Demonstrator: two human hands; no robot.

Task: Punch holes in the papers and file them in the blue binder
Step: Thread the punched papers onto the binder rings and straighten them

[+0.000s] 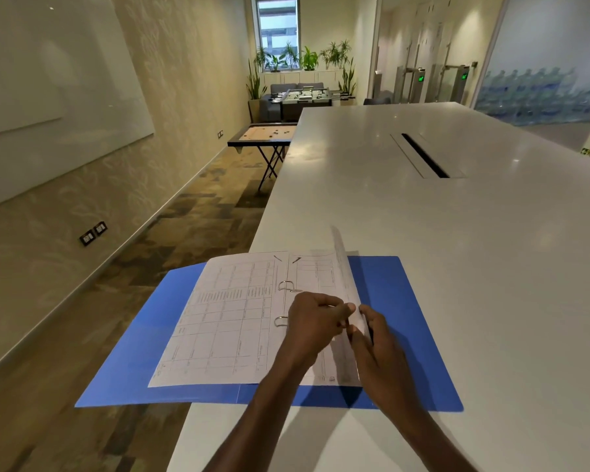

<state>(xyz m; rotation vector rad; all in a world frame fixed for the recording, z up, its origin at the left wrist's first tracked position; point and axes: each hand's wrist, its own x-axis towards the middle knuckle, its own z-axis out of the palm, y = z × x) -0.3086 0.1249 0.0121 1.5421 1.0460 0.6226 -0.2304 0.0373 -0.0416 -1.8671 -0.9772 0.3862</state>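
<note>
The blue binder (402, 321) lies open and flat at the near left corner of the white table, its left cover hanging past the table edge. Printed papers (225, 321) with tables lie on its left side, threaded on two metal rings (285, 286). A sheaf of sheets (346, 287) stands on edge, curled up over the right side. My left hand (312, 323) and my right hand (377, 338) both pinch the near part of that sheaf, just right of the rings. No hole punch is in view.
The white table (457, 216) stretches far ahead, with a dark cable slot (424, 155) in its middle. Left of it is carpeted floor, a small game table (263, 136), a foosball table (307, 97) and plants at the far wall.
</note>
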